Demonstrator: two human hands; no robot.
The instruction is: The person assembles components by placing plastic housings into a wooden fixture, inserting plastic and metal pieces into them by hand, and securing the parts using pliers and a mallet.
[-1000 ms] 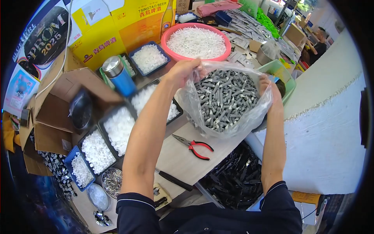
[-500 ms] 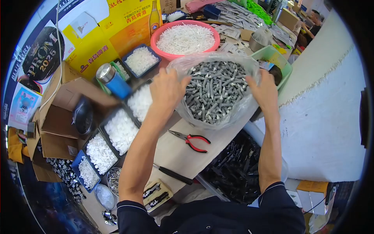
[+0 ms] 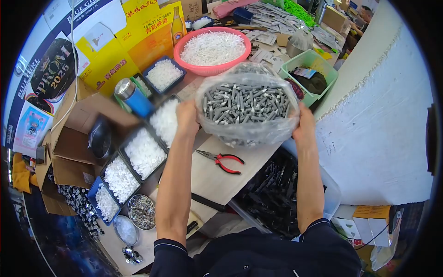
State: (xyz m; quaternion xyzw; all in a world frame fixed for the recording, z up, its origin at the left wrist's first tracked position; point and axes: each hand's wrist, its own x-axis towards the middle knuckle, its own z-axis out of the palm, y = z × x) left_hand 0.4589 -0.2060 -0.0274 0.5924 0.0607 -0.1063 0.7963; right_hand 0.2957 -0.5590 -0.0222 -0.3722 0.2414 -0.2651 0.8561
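A clear plastic bag (image 3: pixel 260 131) stands wide-mouthed on the bench, filled with short grey pointed plastic pieces (image 3: pixel 247 104). My left hand (image 3: pixel 187 116) is closed on the bag's left side, knuckles up. On the opposite side my right hand (image 3: pixel 304 123) grips the plastic, its fingertips partly hidden behind the bag. Just in front of the bag lie red-handled long-nose pliers (image 3: pixel 221 161), their jaws pointing left. A black-handled tool (image 3: pixel 207 202) rests closer to me, partly covered by my left forearm.
Trays of white plastic parts (image 3: pixel 144 152) line the left side, beside a blue bottle (image 3: pixel 134 98). A pink basin (image 3: pixel 212 69) of white pieces stands behind the bag, a green bin (image 3: pixel 330 83) to its right. Below the bench edge sits a tub of black parts (image 3: pixel 267 198).
Both hands have moved down from the bag's upper rim to its sides. The bag's mouth now tips toward me, and its front wall shows more.
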